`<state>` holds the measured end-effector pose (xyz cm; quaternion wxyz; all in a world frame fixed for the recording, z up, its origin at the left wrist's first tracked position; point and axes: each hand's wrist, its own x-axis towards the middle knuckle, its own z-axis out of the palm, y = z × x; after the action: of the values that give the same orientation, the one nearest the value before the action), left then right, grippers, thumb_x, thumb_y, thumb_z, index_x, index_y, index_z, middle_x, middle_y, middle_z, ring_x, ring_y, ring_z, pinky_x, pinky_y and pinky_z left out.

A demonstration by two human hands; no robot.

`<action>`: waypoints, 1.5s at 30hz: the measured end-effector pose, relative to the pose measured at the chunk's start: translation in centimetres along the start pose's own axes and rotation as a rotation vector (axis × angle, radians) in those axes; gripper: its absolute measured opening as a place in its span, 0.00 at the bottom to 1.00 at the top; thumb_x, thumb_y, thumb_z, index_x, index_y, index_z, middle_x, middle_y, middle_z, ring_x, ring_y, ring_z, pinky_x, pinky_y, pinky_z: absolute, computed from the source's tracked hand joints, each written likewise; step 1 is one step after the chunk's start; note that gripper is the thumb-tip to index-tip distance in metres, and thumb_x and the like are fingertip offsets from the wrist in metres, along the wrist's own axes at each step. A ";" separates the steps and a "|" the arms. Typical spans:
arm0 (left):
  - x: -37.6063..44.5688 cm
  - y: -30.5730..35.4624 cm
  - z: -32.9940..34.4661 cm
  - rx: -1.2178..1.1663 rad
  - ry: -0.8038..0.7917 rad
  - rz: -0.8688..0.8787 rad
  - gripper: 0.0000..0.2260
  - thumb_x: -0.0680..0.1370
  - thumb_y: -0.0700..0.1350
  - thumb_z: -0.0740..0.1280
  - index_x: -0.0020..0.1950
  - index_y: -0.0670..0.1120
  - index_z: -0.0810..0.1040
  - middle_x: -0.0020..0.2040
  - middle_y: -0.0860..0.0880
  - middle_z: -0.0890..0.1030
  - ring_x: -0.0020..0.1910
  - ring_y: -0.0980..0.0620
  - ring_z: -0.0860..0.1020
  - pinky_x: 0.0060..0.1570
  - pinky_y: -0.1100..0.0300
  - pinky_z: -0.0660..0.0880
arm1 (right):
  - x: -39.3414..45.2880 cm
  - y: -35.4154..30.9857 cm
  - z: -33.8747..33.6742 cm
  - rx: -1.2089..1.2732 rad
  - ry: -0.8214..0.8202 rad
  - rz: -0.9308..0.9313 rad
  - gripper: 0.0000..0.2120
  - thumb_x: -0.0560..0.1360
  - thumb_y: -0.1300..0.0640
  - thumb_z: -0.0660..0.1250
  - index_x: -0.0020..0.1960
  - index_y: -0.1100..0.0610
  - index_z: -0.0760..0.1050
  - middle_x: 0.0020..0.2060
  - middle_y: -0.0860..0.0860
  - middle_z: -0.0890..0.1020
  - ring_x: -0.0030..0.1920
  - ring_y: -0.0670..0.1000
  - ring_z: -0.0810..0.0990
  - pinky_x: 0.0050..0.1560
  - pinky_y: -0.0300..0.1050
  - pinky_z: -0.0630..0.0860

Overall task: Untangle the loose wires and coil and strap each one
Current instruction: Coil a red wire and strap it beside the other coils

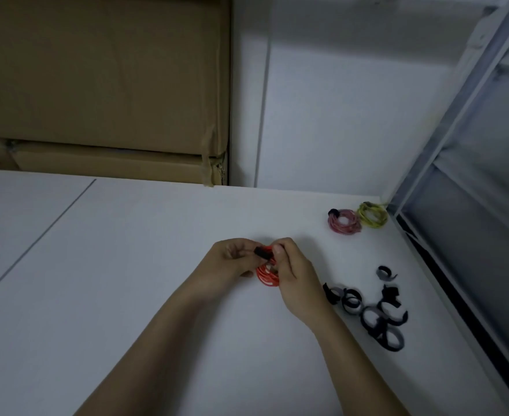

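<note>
Our left hand (pixel 232 259) pinches a black strap (pixel 261 253) against the red wire coil (pixel 266 276), while our right hand (pixel 292 274) curls its fingers round the coil's far side, just left of the pile of loose straps (pixel 373 310). We judge the coil light and springy, best gripped across its bundled loops. It is thin, bright red, wound in small rings above the white table (pixel 127 295).
</note>
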<state>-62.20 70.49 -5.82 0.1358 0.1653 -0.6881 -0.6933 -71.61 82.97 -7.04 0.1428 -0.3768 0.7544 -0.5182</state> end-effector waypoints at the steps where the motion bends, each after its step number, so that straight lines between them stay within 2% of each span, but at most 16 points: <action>1: 0.2 -0.3 -0.1 0.002 -0.019 -0.010 0.09 0.77 0.35 0.65 0.50 0.44 0.83 0.46 0.42 0.84 0.46 0.48 0.82 0.51 0.55 0.76 | 0.1 0.2 0.0 -0.006 -0.006 0.006 0.11 0.83 0.52 0.52 0.48 0.55 0.70 0.34 0.48 0.77 0.34 0.41 0.73 0.36 0.39 0.69; 5: 0.5 -1.3 0.0 0.019 -0.047 0.014 0.09 0.79 0.37 0.64 0.52 0.44 0.83 0.44 0.43 0.84 0.43 0.51 0.81 0.45 0.60 0.76 | -0.1 0.5 0.3 -0.031 0.005 0.020 0.10 0.82 0.51 0.53 0.48 0.54 0.70 0.35 0.51 0.78 0.34 0.44 0.74 0.38 0.45 0.71; 10: 0.5 -1.8 0.2 0.034 -0.005 0.107 0.08 0.79 0.37 0.64 0.53 0.44 0.82 0.47 0.45 0.85 0.47 0.48 0.83 0.49 0.61 0.79 | -0.5 0.5 0.1 -0.040 -0.031 0.018 0.06 0.82 0.50 0.54 0.51 0.48 0.69 0.38 0.43 0.78 0.36 0.39 0.76 0.36 0.31 0.69; 14: 0.4 -2.0 -0.1 0.139 0.039 0.177 0.13 0.79 0.36 0.64 0.50 0.52 0.84 0.47 0.51 0.85 0.48 0.53 0.83 0.50 0.62 0.78 | -0.8 0.7 -0.2 -0.071 -0.142 0.016 0.06 0.82 0.52 0.56 0.55 0.41 0.67 0.43 0.38 0.77 0.43 0.33 0.76 0.42 0.25 0.70; 16: 0.4 -2.1 -0.2 0.184 0.034 0.179 0.12 0.80 0.38 0.64 0.50 0.53 0.84 0.47 0.52 0.85 0.48 0.53 0.83 0.51 0.57 0.79 | -0.7 0.7 -0.2 -0.101 -0.157 0.015 0.07 0.81 0.53 0.58 0.58 0.43 0.67 0.45 0.36 0.76 0.47 0.30 0.75 0.43 0.24 0.69; 19: 0.5 -2.0 -0.4 0.232 0.011 0.173 0.10 0.79 0.44 0.63 0.50 0.54 0.84 0.46 0.53 0.85 0.47 0.53 0.83 0.53 0.53 0.79 | -0.6 0.8 -0.1 -0.137 -0.160 0.022 0.10 0.81 0.54 0.60 0.61 0.46 0.69 0.45 0.36 0.76 0.45 0.29 0.74 0.41 0.23 0.68; 23: 0.4 -2.1 -0.3 0.293 -0.022 0.154 0.12 0.80 0.40 0.62 0.52 0.52 0.83 0.45 0.52 0.85 0.47 0.51 0.83 0.52 0.51 0.77 | -0.6 0.7 -0.1 -0.130 -0.082 -0.015 0.13 0.76 0.60 0.64 0.51 0.41 0.70 0.40 0.37 0.77 0.41 0.33 0.76 0.37 0.24 0.68; 28: 0.6 -2.2 -0.1 0.348 -0.040 0.168 0.12 0.81 0.38 0.60 0.55 0.49 0.83 0.46 0.53 0.85 0.47 0.52 0.82 0.53 0.53 0.77 | -0.4 1.3 0.4 -0.178 0.073 -0.072 0.12 0.71 0.65 0.68 0.52 0.54 0.79 0.42 0.41 0.76 0.45 0.42 0.76 0.44 0.27 0.70; 30: 0.6 -2.2 -0.2 0.307 -0.046 0.174 0.13 0.81 0.38 0.60 0.55 0.49 0.82 0.47 0.53 0.85 0.49 0.53 0.82 0.52 0.58 0.77 | -0.5 1.5 0.3 -0.100 0.063 -0.087 0.13 0.73 0.66 0.68 0.53 0.51 0.80 0.43 0.42 0.80 0.46 0.41 0.78 0.46 0.28 0.72; 33: 0.6 -2.0 -0.3 0.162 -0.039 0.164 0.13 0.81 0.38 0.61 0.56 0.51 0.82 0.50 0.55 0.85 0.52 0.57 0.82 0.51 0.68 0.75 | -0.6 1.3 0.1 0.028 0.027 -0.077 0.17 0.77 0.64 0.66 0.53 0.41 0.76 0.46 0.38 0.82 0.48 0.38 0.80 0.48 0.29 0.73; 35: 0.7 -2.0 -0.3 0.077 -0.037 0.148 0.12 0.81 0.38 0.61 0.56 0.50 0.82 0.51 0.54 0.85 0.53 0.56 0.82 0.51 0.67 0.75 | -0.6 1.3 0.1 -0.005 0.041 -0.077 0.16 0.78 0.61 0.64 0.55 0.39 0.72 0.44 0.37 0.81 0.46 0.36 0.79 0.46 0.26 0.71; 37: 0.7 -2.0 -0.3 0.053 -0.042 0.137 0.12 0.81 0.38 0.61 0.56 0.48 0.82 0.50 0.53 0.85 0.52 0.55 0.82 0.51 0.67 0.75 | -0.8 1.2 0.2 -0.026 0.039 -0.075 0.17 0.80 0.58 0.61 0.61 0.38 0.68 0.39 0.38 0.79 0.41 0.38 0.78 0.42 0.27 0.70; 38: 0.7 -2.1 -0.3 0.050 -0.045 0.133 0.11 0.81 0.38 0.61 0.56 0.48 0.82 0.50 0.52 0.85 0.52 0.55 0.82 0.51 0.67 0.75 | -1.0 1.2 0.3 -0.033 0.029 -0.078 0.18 0.81 0.57 0.60 0.64 0.37 0.65 0.41 0.39 0.79 0.43 0.39 0.78 0.44 0.28 0.70; 41: 0.7 -2.0 -0.2 0.030 -0.040 0.134 0.11 0.80 0.39 0.62 0.56 0.47 0.82 0.49 0.52 0.85 0.51 0.56 0.83 0.49 0.69 0.75 | -1.1 1.2 0.6 -0.200 0.040 -0.146 0.18 0.82 0.54 0.54 0.70 0.44 0.67 0.58 0.41 0.76 0.60 0.41 0.73 0.60 0.32 0.69; 43: 0.7 -2.1 -0.4 0.004 -0.027 0.115 0.11 0.80 0.39 0.62 0.55 0.48 0.83 0.50 0.52 0.85 0.52 0.55 0.82 0.50 0.68 0.75 | -1.0 1.2 0.8 -0.302 0.108 -0.176 0.18 0.80 0.53 0.54 0.68 0.52 0.72 0.60 0.45 0.75 0.62 0.44 0.71 0.63 0.30 0.65; 45: 0.8 -2.0 -0.6 -0.022 -0.034 0.087 0.11 0.81 0.39 0.62 0.55 0.48 0.83 0.50 0.51 0.85 0.52 0.54 0.83 0.52 0.64 0.77 | -0.8 1.3 0.8 -0.383 0.178 -0.208 0.18 0.80 0.54 0.56 0.65 0.56 0.75 0.58 0.50 0.77 0.60 0.48 0.71 0.61 0.30 0.65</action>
<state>-62.63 69.68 -7.90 0.1562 0.1220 -0.6893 -0.6969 -71.09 83.21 -8.67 -0.0526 -0.4255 0.8056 -0.4088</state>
